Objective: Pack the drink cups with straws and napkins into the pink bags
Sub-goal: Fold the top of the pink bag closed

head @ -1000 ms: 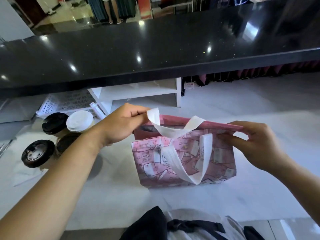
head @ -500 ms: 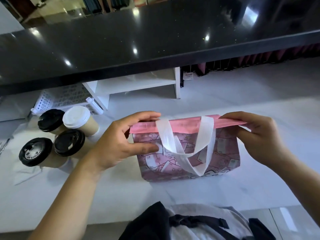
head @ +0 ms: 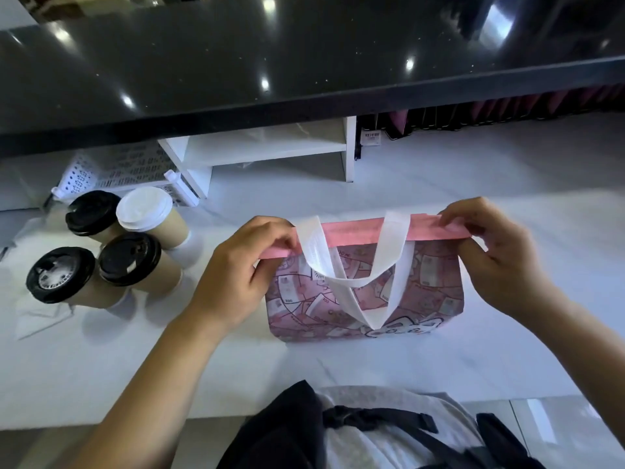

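A pink patterned bag (head: 416, 289) with white handles stands on the white counter, its plain pink top band pressed flat. My left hand (head: 243, 265) pinches the band's left end. My right hand (head: 490, 252) pinches its right end. To the left stand several paper drink cups: three with black lids (head: 130, 258) and one with a white lid (head: 144, 208). The bag's inside is hidden.
A white perforated basket (head: 111, 170) lies behind the cups, next to a white shelf unit (head: 270, 150). A black countertop (head: 304, 62) overhangs the back. A white napkin (head: 37, 316) lies under the cups. Dark pink bags (head: 507, 113) stand at the back right.
The bag's mouth was open a second ago; both hands have pressed the top band together and flat. The handles now hang down the bag's front.
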Tool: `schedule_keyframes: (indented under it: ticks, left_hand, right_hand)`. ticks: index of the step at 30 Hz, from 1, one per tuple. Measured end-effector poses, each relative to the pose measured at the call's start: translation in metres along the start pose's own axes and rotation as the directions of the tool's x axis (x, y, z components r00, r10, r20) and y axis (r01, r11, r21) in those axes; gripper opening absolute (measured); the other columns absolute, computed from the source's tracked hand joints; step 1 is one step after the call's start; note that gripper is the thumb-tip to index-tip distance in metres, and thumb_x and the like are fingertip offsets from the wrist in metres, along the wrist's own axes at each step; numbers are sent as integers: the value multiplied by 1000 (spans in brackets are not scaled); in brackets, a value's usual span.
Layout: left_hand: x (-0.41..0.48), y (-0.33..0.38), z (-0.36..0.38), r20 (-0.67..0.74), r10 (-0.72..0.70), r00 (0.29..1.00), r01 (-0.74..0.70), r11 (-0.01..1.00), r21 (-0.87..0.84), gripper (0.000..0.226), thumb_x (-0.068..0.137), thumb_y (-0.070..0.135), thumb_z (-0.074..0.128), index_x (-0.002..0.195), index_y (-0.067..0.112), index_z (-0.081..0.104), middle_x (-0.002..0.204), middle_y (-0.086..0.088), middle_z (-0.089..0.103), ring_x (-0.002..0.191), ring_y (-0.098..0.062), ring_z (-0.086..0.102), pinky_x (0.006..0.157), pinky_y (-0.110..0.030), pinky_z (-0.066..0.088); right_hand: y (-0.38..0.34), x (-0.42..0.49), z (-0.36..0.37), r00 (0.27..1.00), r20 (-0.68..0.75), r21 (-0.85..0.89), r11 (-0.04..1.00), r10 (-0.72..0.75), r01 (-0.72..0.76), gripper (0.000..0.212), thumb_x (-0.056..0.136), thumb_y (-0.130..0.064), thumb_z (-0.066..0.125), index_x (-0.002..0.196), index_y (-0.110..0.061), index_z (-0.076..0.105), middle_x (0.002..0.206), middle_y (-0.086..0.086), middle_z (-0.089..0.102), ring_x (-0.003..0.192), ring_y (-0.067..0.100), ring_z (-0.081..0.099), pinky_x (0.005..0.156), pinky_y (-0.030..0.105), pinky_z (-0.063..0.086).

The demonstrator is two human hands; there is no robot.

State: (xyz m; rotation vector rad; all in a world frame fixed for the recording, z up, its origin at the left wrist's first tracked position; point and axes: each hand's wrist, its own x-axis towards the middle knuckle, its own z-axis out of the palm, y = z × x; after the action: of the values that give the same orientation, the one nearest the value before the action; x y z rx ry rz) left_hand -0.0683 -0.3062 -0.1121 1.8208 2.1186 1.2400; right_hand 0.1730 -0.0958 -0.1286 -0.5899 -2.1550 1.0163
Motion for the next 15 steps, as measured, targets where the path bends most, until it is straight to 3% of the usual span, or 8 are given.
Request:
schedule_keyframes:
  ticks: [4, 7, 10, 12, 15]
  left_hand:
    - [-1, 2, -1, -24, -25, 999, 27, 996, 84, 28, 81, -9, 61, 105, 5, 66, 108, -2, 63, 105, 0, 58, 91, -13, 43]
    - [-6, 9, 1, -34, -113, 993, 115, 991, 73, 28, 81, 3, 68, 108, 9, 67, 118, -3, 59, 115, 0, 54, 100, -15, 38]
    - [-11, 17, 9, -182, -169, 969, 208, 952, 224, 30, 84, 18, 65, 113, 16, 70, 127, -12, 50, 126, -23, 46, 111, -24, 29]
    - [-13, 28, 18, -295, -182, 938, 277, 906, 321, 37, 81, 21, 62, 117, 19, 71, 120, -17, 48, 118, -35, 45, 108, -37, 32]
    - [-15, 39, 31, -370, -210, 905, 347, 868, 356, 34, 80, 25, 64, 113, 22, 73, 107, -10, 49, 102, -34, 46, 95, -45, 39]
  right_hand:
    - [2, -1, 0, 1000, -1, 0, 1000, 2, -2, 43, 82, 10, 47, 100, -27, 60, 95, -17, 63, 95, 21, 64, 94, 33, 52]
    - [1, -1, 1, 999, -21, 24, 999, 24, -23, 44, 79, 7, 46, 98, -29, 60, 94, -19, 64, 96, 19, 65, 95, 31, 52]
    - [1, -2, 2, 999, -32, 38, 999, 24, -23, 45, 80, 15, 48, 98, -24, 61, 94, -22, 64, 94, 10, 65, 95, 26, 51]
    - [3, -3, 3, 999, -34, 36, 999, 28, -26, 47, 81, 23, 51, 98, -19, 61, 93, -23, 63, 93, 8, 64, 95, 25, 51]
    - [2, -8, 5, 998, -58, 34, 999, 36, -34, 50, 80, 29, 51, 97, -17, 62, 93, -18, 63, 93, 12, 64, 93, 23, 51]
